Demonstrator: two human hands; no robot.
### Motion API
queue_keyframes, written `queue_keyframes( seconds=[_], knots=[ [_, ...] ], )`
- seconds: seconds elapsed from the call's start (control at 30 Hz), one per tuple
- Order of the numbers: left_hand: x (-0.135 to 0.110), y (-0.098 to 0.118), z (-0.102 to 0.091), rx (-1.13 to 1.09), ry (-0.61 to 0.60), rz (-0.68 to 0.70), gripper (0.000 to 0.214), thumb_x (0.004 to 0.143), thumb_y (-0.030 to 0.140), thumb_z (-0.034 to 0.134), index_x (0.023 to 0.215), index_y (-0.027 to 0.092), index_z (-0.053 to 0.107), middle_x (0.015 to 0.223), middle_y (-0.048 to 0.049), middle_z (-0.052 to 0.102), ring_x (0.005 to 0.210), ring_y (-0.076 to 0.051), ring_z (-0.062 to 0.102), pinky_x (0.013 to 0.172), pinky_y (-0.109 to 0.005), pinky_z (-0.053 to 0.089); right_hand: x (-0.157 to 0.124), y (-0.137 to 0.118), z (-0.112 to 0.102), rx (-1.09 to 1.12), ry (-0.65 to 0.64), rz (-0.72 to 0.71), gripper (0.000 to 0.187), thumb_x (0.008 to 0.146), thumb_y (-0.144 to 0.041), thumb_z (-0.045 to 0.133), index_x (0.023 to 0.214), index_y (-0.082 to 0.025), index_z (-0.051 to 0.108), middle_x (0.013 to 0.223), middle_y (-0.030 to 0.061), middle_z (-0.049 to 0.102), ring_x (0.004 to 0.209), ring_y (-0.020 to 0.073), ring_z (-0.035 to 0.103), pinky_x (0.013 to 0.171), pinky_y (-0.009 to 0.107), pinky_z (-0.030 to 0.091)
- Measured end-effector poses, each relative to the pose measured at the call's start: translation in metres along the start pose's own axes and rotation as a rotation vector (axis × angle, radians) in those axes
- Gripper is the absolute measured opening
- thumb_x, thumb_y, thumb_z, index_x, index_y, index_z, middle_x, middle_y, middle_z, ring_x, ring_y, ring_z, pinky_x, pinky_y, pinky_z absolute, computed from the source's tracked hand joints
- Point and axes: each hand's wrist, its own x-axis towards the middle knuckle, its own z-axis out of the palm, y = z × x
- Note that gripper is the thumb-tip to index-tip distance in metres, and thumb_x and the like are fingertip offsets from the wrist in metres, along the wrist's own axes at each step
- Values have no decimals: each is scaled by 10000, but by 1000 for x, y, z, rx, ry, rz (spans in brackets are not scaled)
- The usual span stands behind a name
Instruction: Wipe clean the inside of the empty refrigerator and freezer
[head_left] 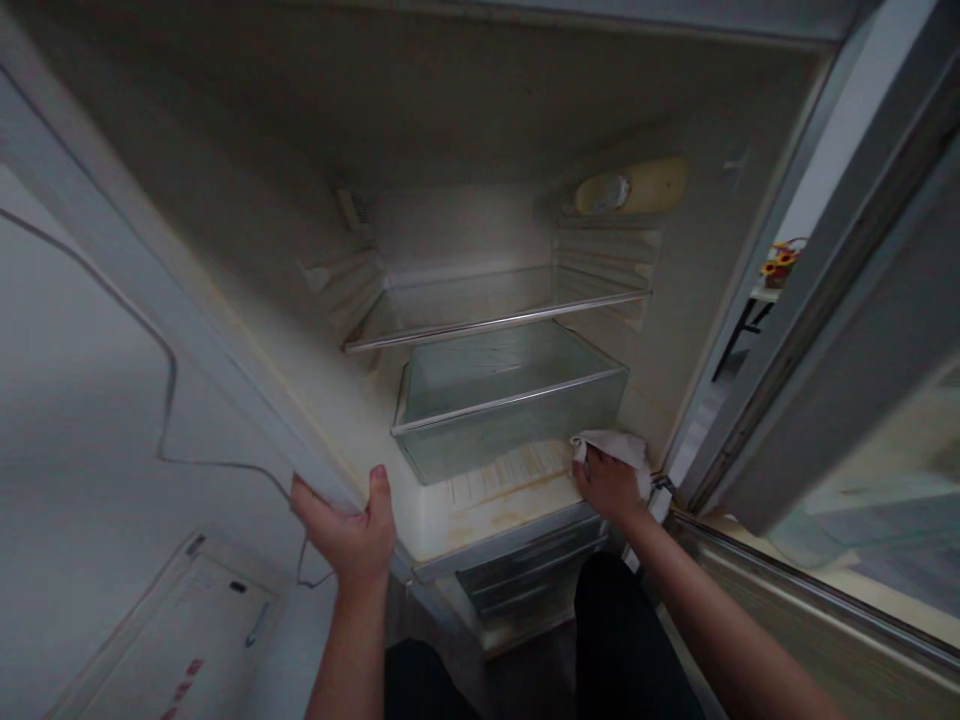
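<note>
Right hand [611, 487] closed on a white cloth [619, 447], pressing it to the stained fridge floor [495, 505] at the front right corner, left hand [349, 530] gripping the left wall edge [225, 330], clear crisper drawer [510, 410] just behind the cloth, glass shelf [487, 300] above.

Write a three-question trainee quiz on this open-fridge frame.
1. True or false: the right hand holds a white cloth down at the right side of the fridge floor.
2. What does the left hand grip? A) a milk bottle B) the fridge's left edge C) a sponge
3. What sits directly below the glass shelf?

Key: 1 true. 2 B. 3 the clear drawer.
</note>
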Motion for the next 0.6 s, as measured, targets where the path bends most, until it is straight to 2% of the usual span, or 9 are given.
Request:
queue_keyframes(
  seconds=[0.13, 0.23, 0.27, 0.33, 0.4, 0.47, 0.5, 0.57, 0.6],
  knots=[
    [-7, 1, -6, 3, -33, 95, 987, 799, 435, 694, 1529, 75, 135, 1604, -294, 205, 1550, -336, 188, 1259, -532, 202, -11, -39, 2, 101, -12, -122, 635, 1026, -461, 323, 1575, -147, 379, 1546, 134, 470, 1342, 316, 527, 1100, 457, 420],
    [-17, 18, -16, -15, -86, 172, 909, 866, 326, 633, 1569, 119, 96, 1661, -253, 111, 1567, -305, 135, 1263, -547, 185, -20, -74, 6, 201, -82, -264, 658, 1012, -475, 333, 1590, -162, 358, 1558, 129, 456, 1339, 336, 530, 1100, 504, 420],
    [-21, 26, -17, -23, -52, 230, 862, 864, 293, 632, 1565, 150, 151, 1672, -225, 109, 1565, -306, 148, 1255, -561, 204, -23, -88, 7, 235, -100, -318, 660, 1005, -484, 344, 1589, -177, 363, 1547, 125, 472, 1330, 343, 538, 1093, 520, 423],
    [-28, 45, -12, -34, -40, 355, 692, 823, 284, 675, 1450, 192, 398, 1639, -183, 256, 1546, -337, 206, 1238, -604, 215, -29, -114, 9, 302, -110, -442, 674, 989, -527, 378, 1586, -214, 371, 1514, 117, 514, 1306, 354, 556, 1079, 533, 433],
    [-33, 63, 3, -81, -271, 325, 448, 808, 323, 695, 1232, 220, 593, 1472, -146, 515, 1481, -349, 351, 1225, -611, 235, -32, -135, 8, 351, -125, -544, 717, 962, -572, 426, 1588, -227, 363, 1475, 125, 552, 1254, 358, 593, 1040, 515, 465],
    [-38, 76, 25, -217, -665, 84, 307, 831, 369, 678, 1107, 236, 666, 1270, -113, 665, 1351, -320, 518, 1199, -554, 313, -34, -146, 7, 372, -162, -599, 697, 950, -565, 458, 1556, -226, 415, 1425, 131, 595, 1187, 346, 636, 981, 477, 503],
    [-41, 80, 36, -320, -837, -107, 301, 841, 385, 669, 1099, 231, 675, 1224, -110, 688, 1283, -302, 575, 1169, -516, 365, -35, -147, 7, 368, -182, -604, 644, 957, -543, 452, 1515, -222, 475, 1383, 131, 627, 1149, 337, 657, 953, 462, 515],
    [-46, 83, 56, -525, -1042, -537, 324, 826, 386, 689, 1096, 207, 676, 1204, -120, 700, 1203, -277, 630, 1109, -455, 430, -35, -139, 6, 335, -194, -591, 521, 990, -492, 403, 1375, -212, 616, 1261, 126, 697, 1093, 323, 683, 922, 448, 524],
    [-48, 82, 64, -624, -1080, -747, 329, 822, 376, 696, 1096, 196, 673, 1226, -127, 693, 1189, -267, 640, 1083, -430, 450, -34, -131, 5, 314, -179, -577, 493, 1007, -473, 373, 1300, -206, 667, 1206, 124, 720, 1079, 318, 689, 918, 444, 524]
  ],
)
